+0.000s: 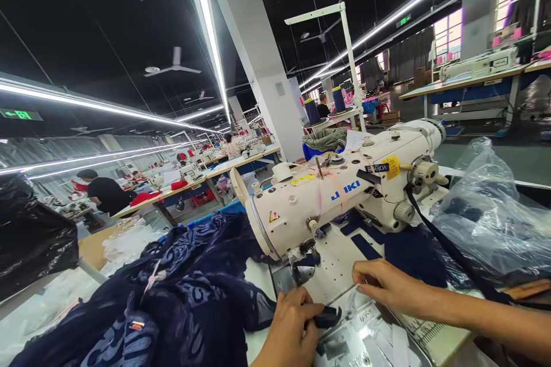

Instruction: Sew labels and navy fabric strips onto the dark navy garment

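My left hand [295, 321] is closed on a piece of dark navy fabric [328, 317] just in front of the needle area of a white sewing machine [318, 200]. My right hand [379, 281] has its fingers pinched together over the machine bed, to the right of the left hand. A small pale, translucent strip [353, 301] lies just under its fingertips; whether they grip it I cannot make out. A heap of navy garments with a light blue pattern [189, 298] spreads left of my left hand.
White paper-like strips [398, 344] lie on the metal plate at the front. A clear plastic bag [486, 212] and a dark strap [447, 249] are at the right. Navy thread cones [312, 112] stand behind the machine. A person in black [107, 195] works at the left.
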Demonstrator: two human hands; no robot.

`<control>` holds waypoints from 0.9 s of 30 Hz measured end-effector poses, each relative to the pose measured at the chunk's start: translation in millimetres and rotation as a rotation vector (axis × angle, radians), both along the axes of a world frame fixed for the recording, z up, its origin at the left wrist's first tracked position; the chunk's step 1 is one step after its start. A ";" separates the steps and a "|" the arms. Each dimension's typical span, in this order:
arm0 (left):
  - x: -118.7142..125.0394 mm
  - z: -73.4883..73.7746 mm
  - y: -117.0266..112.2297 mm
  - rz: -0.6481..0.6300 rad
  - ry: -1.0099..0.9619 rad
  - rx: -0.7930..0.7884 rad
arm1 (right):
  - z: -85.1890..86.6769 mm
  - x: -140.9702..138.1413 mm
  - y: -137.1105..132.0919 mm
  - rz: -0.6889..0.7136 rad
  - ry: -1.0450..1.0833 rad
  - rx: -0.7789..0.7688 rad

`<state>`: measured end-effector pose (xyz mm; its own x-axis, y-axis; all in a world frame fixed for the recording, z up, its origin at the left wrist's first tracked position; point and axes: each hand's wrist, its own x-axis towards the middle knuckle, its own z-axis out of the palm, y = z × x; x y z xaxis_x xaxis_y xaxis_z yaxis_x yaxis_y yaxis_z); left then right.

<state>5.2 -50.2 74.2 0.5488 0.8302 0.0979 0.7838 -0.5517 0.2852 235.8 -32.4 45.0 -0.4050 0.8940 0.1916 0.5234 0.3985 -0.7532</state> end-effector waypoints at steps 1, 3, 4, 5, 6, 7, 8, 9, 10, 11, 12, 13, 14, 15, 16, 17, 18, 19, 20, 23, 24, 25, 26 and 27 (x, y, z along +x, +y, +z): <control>2.1 0.3 -1.1 0.004 -0.024 -0.022 | -1.8 1.1 2.4 -0.001 0.046 -0.019; 6.1 -0.1 -3.0 0.007 -0.068 -0.009 | -4.1 4.1 6.6 -0.001 0.130 -0.043; 7.6 -0.9 -3.8 0.007 -0.084 0.028 | -4.4 5.9 8.1 -0.001 0.160 -0.048; 8.7 -2.1 -4.7 0.006 -0.095 0.082 | -4.2 7.8 9.3 -0.001 0.182 -0.050; 9.4 -3.7 -5.8 0.002 -0.104 0.149 | -3.4 9.8 9.9 0.000 0.199 -0.052; 9.7 -5.7 -7.0 -0.001 -0.114 0.225 | -2.3 11.7 10.1 -0.001 0.215 -0.055; 9.7 -7.8 -8.3 -0.002 -0.124 0.307 | -0.9 13.4 9.9 -0.004 0.231 -0.057; 9.4 -9.9 -9.8 0.003 -0.134 0.384 | 0.5 14.7 9.4 -0.006 0.248 -0.060; 9.1 -11.6 -11.4 0.017 -0.145 0.443 | 1.9 15.8 8.7 -0.010 0.265 -0.065; 8.8 -12.5 -13.1 0.038 -0.159 0.473 | 3.2 16.5 8.0 -0.017 0.284 -0.072; 8.5 -12.4 -14.6 0.061 -0.180 0.467 | 4.4 16.8 7.2 -0.024 0.305 -0.081; 8.4 -11.3 -16.0 0.081 -0.206 0.425 | 5.6 16.9 6.5 -0.033 0.328 -0.094; 8.5 -9.2 -17.0 0.103 -0.242 0.353 | 6.8 16.7 5.9 -0.042 0.352 -0.110; 8.6 -6.3 -17.6 0.129 -0.289 0.264 | 8.2 16.2 5.2 -0.050 0.376 -0.131; 8.8 -3.3 -17.7 0.167 -0.352 0.171 | 9.8 15.5 4.2 -0.055 0.400 -0.157; 8.8 -0.5 -17.1 0.215 -0.431 0.084 | 11.8 14.5 3.0 -0.057 0.427 -0.187; 8.5 1.6 -15.9 0.268 -0.522 0.002 | 14.1 12.9 1.3 -0.060 0.461 -0.215; 7.9 2.5 -14.2 0.318 -0.616 -0.081 | 16.8 10.7 -1.0 -0.064 0.505 -0.238; 7.0 2.1 -12.0 0.358 -0.705 -0.165 | 19.6 7.5 -3.9 -0.063 0.555 -0.259; 3.2 -5.5 -4.5 0.429 -0.902 -0.376 | 27.3 -9.1 -14.5 -0.029 0.698 -0.318; 2.1 -8.8 -2.6 0.446 -0.941 -0.417 | 28.9 -17.2 -17.7 -0.010 0.727 -0.339; 1.4 -11.7 -1.4 0.458 -0.978 -0.433 | 29.7 -26.3 -20.2 0.011 0.747 -0.360; 1.1 -13.8 -1.1 0.463 -1.010 -0.430 | 29.8 -35.9 -21.8 0.031 0.761 -0.379; 1.2 -15.0 -1.7 0.460 -1.039 -0.416 | 29.2 -45.7 -22.3 0.048 0.771 -0.386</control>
